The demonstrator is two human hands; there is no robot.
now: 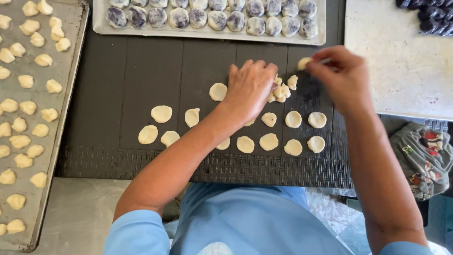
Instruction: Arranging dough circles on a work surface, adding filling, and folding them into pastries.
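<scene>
Dough lump [303, 63]: pinched in right hand [340, 78] fingertips, lifted off the small pile [281, 89] for separate handling. Left hand [250, 87]: spread flat, palm down on the mat [118, 80], presumably pressing. Flattened discs [269, 141] lie apart, avoiding sticking. Trays [96, 21] flank.

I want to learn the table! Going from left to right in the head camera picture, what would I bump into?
Metal tray of dough lumps → flattened dough discs → left hand → right hand → pale board → patterned cloth.

soft even daylight, slight motion blur
</scene>
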